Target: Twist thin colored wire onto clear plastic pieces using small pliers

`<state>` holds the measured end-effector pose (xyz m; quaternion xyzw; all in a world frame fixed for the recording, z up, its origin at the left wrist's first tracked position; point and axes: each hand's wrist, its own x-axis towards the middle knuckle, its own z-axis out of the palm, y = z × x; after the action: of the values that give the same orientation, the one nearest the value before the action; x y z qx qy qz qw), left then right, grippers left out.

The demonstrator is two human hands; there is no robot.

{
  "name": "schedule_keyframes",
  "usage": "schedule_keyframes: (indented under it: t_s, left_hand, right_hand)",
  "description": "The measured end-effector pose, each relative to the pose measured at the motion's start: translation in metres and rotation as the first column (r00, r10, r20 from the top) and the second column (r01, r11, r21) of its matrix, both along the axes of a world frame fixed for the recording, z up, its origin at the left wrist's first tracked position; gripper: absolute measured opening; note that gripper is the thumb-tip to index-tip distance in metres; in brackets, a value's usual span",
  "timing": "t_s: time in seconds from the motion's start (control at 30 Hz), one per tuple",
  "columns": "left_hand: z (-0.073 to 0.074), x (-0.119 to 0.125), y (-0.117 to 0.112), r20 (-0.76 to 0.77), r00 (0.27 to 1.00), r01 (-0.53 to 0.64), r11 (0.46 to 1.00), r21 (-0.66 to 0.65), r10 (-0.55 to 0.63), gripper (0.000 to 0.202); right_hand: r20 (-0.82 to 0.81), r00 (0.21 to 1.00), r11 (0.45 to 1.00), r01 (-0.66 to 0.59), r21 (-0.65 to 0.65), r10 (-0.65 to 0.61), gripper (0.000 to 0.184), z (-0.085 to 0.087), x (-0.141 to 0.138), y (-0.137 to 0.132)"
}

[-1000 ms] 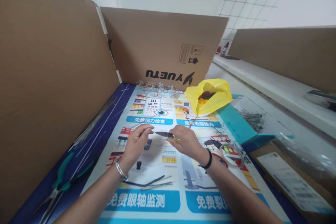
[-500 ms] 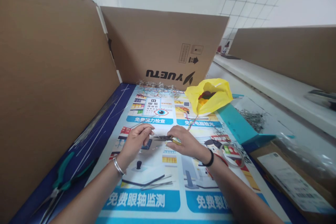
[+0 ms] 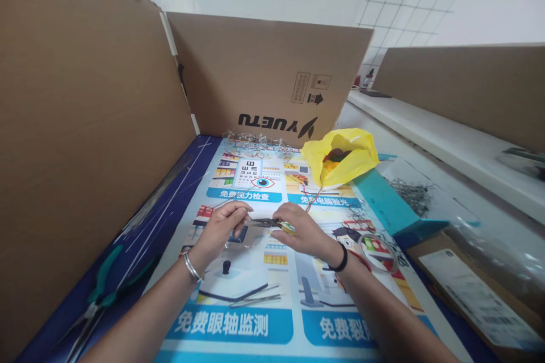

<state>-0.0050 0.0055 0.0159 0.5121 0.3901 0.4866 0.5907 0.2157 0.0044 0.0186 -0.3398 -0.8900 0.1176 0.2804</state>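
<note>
Nearest, at the lower left, green-handled pliers (image 3: 100, 292) lie on the dark blue edge of the table, well apart from both hands. A little further in, some thin metal rods (image 3: 254, 297) rest on the printed poster (image 3: 238, 326) that covers the table.

Above them the two hands meet at the middle of the poster. The right hand (image 3: 303, 231), with a black band at the wrist, is closed round the handles of small dark pliers (image 3: 264, 222). The pliers lie almost level, long axis running left to right, nose pointing left toward the left hand (image 3: 221, 226). The left hand, with a silver bangle at the wrist, pinches its fingertips together at the nose of the pliers; what it pinches is too small to make out.

Right of the right wrist lies a clear tape roll (image 3: 378, 250). Further back an open yellow bag (image 3: 340, 156) sits before the cardboard wall (image 3: 255, 68).
</note>
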Motion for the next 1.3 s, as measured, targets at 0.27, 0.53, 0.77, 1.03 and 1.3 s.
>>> schedule_keyframes:
  t_s: [0.27, 0.53, 0.77, 1.03, 1.3]
  left_hand:
    - [-0.0013, -0.0004, 0.0005, 0.032, 0.999, 0.025, 0.999, -0.042, -0.024, 0.022]
    - [-0.0005, -0.0005, 0.001, -0.02, 1.0, -0.005, 1.0, 0.022, 0.006, 0.02]
    - [0.0, -0.0003, 0.0002, -0.046, 0.999, 0.008, 0.999, 0.039, -0.006, 0.022]
    - [-0.0015, -0.0008, -0.0019, 0.123, 0.984, 0.145, 0.983, -0.109, -0.131, 0.025]
    - [-0.0061, -0.0039, 0.0, 0.172, 0.967, 0.211, 0.968, -0.139, -0.186, 0.022]
  right_hand:
    - [0.033, 0.999, 1.0, -0.007, -0.015, 0.008, 0.028, -0.0048, -0.0028, -0.0029]
    - [0.104, 0.993, 0.998, 0.062, -0.031, -0.059, 0.027, -0.0074, -0.0022, -0.0043]
    - [0.05, 0.999, 0.995, 0.006, -0.097, -0.001, 0.029, -0.0064, -0.0023, -0.0033]
    - [-0.056, 0.989, 0.983, -0.145, -0.115, 0.139, 0.036, -0.0057, -0.0088, -0.0056]
    - [-0.038, 0.989, 0.967, -0.15, -0.205, 0.145, 0.036, -0.0062, -0.01, -0.0086]
